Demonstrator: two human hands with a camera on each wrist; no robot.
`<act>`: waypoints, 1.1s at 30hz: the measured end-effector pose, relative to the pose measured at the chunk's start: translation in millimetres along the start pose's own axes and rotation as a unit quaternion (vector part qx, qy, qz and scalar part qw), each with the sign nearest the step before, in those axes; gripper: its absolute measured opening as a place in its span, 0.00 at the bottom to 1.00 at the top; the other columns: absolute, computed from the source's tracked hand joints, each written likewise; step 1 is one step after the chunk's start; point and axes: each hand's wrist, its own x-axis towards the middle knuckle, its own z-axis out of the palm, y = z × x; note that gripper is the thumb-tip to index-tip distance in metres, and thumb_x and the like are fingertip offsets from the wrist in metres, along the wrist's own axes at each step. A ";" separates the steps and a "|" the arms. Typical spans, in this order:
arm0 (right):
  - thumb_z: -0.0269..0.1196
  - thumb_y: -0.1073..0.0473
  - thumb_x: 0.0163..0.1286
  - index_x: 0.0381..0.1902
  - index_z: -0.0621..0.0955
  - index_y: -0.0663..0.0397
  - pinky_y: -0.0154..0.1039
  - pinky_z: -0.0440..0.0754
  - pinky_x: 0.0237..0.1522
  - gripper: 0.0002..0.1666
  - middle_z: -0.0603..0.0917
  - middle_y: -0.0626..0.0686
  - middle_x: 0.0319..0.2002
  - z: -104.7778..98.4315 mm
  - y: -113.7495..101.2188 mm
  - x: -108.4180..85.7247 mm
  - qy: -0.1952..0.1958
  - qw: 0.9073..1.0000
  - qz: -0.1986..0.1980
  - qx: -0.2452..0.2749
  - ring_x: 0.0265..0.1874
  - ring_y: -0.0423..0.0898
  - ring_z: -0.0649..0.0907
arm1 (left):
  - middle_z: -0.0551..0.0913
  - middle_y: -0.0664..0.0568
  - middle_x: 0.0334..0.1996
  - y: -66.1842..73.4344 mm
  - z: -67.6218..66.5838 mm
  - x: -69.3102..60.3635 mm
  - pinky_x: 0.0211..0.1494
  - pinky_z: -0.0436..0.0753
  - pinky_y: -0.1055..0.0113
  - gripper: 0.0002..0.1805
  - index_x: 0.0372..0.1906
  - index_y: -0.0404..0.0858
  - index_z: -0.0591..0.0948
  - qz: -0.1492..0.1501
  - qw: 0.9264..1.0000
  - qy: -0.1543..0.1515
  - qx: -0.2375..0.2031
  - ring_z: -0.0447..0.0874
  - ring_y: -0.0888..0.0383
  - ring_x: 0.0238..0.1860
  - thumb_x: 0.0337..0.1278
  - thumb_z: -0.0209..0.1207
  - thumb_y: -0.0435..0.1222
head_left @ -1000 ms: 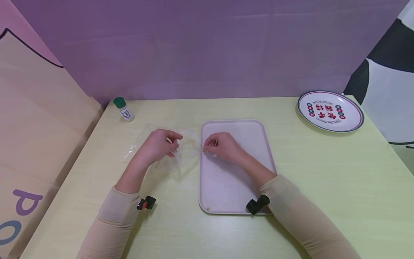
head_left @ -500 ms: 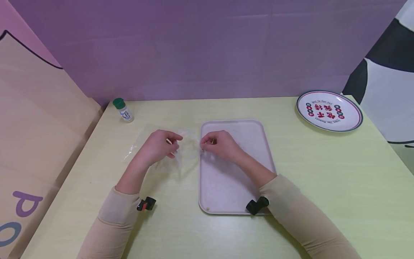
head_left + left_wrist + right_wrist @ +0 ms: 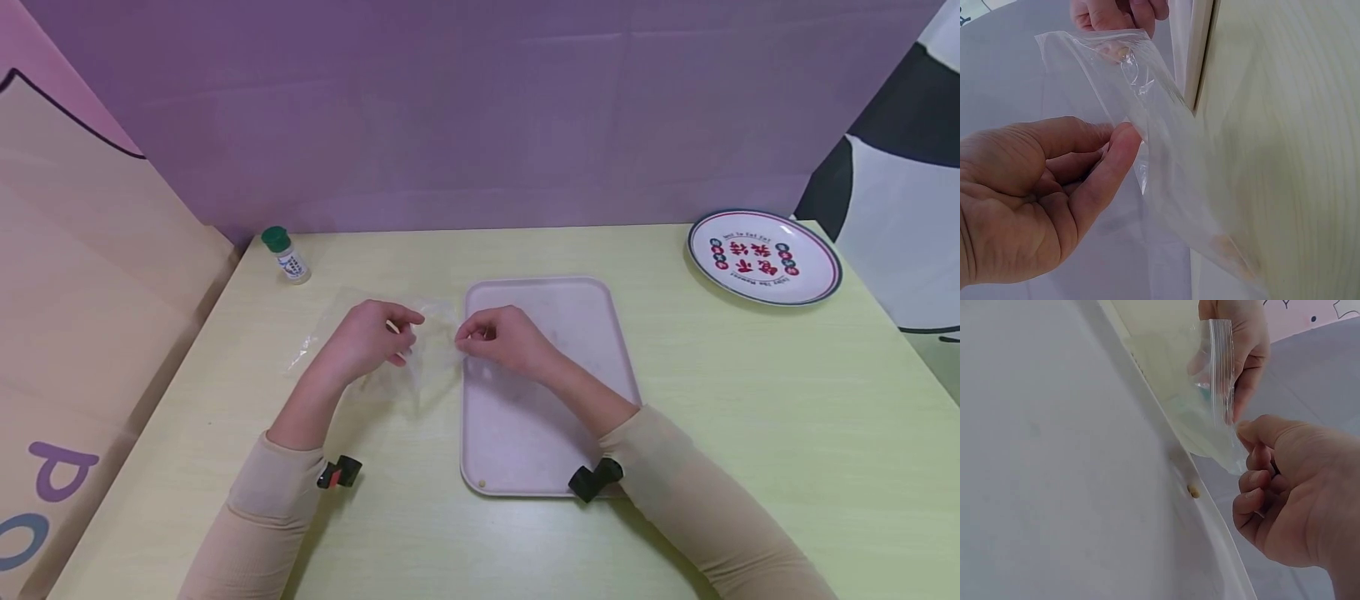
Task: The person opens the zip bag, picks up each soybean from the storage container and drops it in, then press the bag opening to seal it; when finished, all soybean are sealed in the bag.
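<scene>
My left hand [image 3: 369, 340] pinches a clear zip-seal plastic bag [image 3: 1175, 169] between thumb and finger, its mouth facing right. Pale brownish pieces [image 3: 1232, 250] show blurred low in the bag. At the bag's mouth is my right hand [image 3: 506, 340], its thumb and fingertips together. Through the film in the left wrist view, a small yellowish bean-like piece [image 3: 1124, 52] shows at the right fingertips. Under the right forearm lies a pale rectangular tray [image 3: 547, 450]. One more small yellow-brown bean-like piece [image 3: 1193, 490] sits in the tray's near left corner.
A small green-capped bottle [image 3: 287, 255] stands at the table's back left. An oval plate [image 3: 765, 283] with red characters sits at the back right. A purple backdrop [image 3: 480, 117] rises behind the table [image 3: 750, 417].
My right hand has moved left, from over the tray's left rim to the bag's mouth, carrying the small yellowish piece. The left hand has kept its place on the bag.
</scene>
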 end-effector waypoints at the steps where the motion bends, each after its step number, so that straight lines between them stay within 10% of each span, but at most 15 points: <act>1: 0.69 0.61 0.67 0.38 0.89 0.54 0.34 0.71 0.28 0.04 0.78 0.46 0.26 0.8 -0.4 0.0 -0.002 1.000 0.001 0.002 0.27 0.43 0.74 | 0.79 0.45 0.40 -0.2 -0.4 -0.1 0.44 0.87 0.58 0.18 0.61 0.33 0.81 0.000 1.000 0.000 0.000 0.86 0.54 0.33 0.69 0.58 0.30; 17: 0.70 0.60 0.67 0.39 0.89 0.53 0.35 0.71 0.29 0.05 0.78 0.46 0.26 6.9 -4.5 3.3 -0.005 1.000 -0.005 0.007 0.28 0.44 0.75 | 0.79 0.45 0.40 -1.5 -6.9 -3.0 0.45 0.87 0.57 0.18 0.61 0.33 0.81 0.000 1.000 0.006 0.003 0.86 0.54 0.34 0.69 0.58 0.31; 33: 0.67 0.57 0.71 0.42 0.88 0.54 0.39 0.75 0.32 0.08 0.84 0.50 0.32 -2.8 12.1 7.0 0.076 0.997 0.005 0.025 0.32 0.48 0.77 | 0.79 0.45 0.39 -3.4 -5.6 2.5 0.43 0.87 0.61 0.18 0.61 0.33 0.81 0.005 1.000 0.010 -0.004 0.86 0.54 0.34 0.69 0.58 0.30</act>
